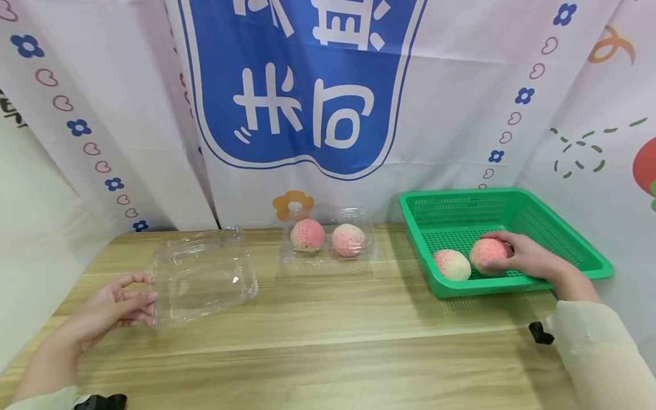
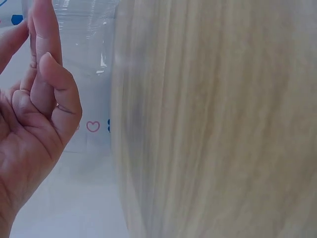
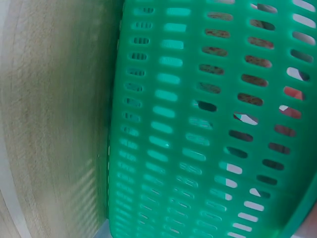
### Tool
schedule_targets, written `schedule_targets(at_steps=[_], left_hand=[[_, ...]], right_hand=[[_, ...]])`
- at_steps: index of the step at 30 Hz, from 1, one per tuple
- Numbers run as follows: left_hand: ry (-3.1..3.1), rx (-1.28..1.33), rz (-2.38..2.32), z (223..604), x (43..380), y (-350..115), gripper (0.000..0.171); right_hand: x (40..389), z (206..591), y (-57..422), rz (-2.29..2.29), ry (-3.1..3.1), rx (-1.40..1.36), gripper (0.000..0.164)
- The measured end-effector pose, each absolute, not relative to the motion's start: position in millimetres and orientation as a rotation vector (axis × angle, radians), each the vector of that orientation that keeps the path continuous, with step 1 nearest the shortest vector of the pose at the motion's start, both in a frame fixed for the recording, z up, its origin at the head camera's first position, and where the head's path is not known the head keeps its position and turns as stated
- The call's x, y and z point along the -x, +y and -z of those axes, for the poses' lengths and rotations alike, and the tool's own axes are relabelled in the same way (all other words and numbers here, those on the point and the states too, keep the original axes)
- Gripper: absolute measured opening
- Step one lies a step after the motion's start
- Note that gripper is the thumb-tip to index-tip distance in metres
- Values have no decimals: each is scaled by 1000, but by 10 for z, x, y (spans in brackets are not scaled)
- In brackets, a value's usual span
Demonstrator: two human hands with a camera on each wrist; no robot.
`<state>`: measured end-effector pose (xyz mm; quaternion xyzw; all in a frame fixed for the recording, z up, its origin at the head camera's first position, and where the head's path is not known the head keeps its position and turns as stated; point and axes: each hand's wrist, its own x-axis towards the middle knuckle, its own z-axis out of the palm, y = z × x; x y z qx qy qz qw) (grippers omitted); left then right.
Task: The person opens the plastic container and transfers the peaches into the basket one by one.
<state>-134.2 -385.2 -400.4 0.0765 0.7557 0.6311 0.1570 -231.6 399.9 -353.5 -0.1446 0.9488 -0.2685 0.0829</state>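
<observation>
Looking through the head view, you had two peaches lying in the middle container on the table; you could not tell whether its lid was closed. Your left hand pinched the edge of the left container, where no peach showed. Your right hand curled round a third peach inside the green basket, just beside a fourth peach, so seemingly half were packed and two were left. Your left wrist view showed bent fingers beside clear plastic; your right showed mostly the basket's slotted wall.
</observation>
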Motion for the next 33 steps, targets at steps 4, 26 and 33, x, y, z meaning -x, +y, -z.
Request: schedule_targets(at_steps=[4, 26, 33], left_hand=[[2171, -234, -1798, 4005, 1334, -3883, 32], [2213, -160, -1836, 4035, 1330, -4027, 40], [2258, -121, -1788, 4064, 1355, -4053, 36]], right_hand=[[2330, 3572, 3993, 791, 2802, 433, 68], [2403, 3554, 3954, 684, 2704, 429, 67], [2429, 3576, 3976, 677, 2675, 457, 65]])
